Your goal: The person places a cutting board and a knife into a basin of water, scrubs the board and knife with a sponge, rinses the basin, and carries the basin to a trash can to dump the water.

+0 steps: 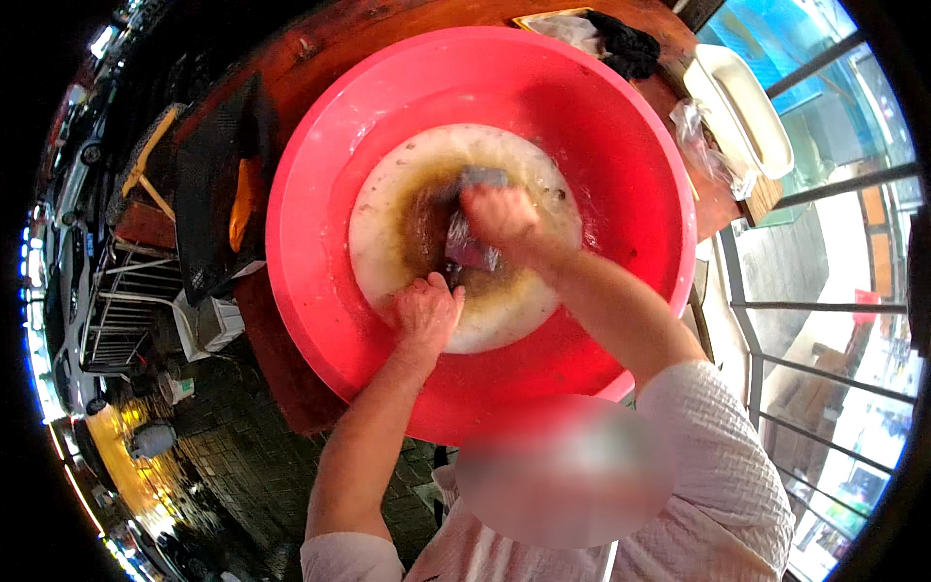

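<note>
A round white cutting board (371, 233), stained brown around its middle, lies inside a large red plastic basin (313, 182). Over the board's middle, my right hand (500, 217) is blurred, its fingers curled on a grey, shiny object (473, 251) whose kind I cannot tell. A grey end (484, 176) shows beyond the fingers. My left hand (428, 309) rests at the board's near left edge, fingertips by a small dark part at the near end of that object. Whether those fingers grip anything is hidden.
The basin stands on a reddish-brown table (305, 51). At left are a black mesh-like container (207, 204) and an orange object (244, 204). A white tray (742, 109), a clear plastic bag (698, 142) and a black cloth-like bundle (629, 44) lie at right. Metal-framed glass tanks stand beyond.
</note>
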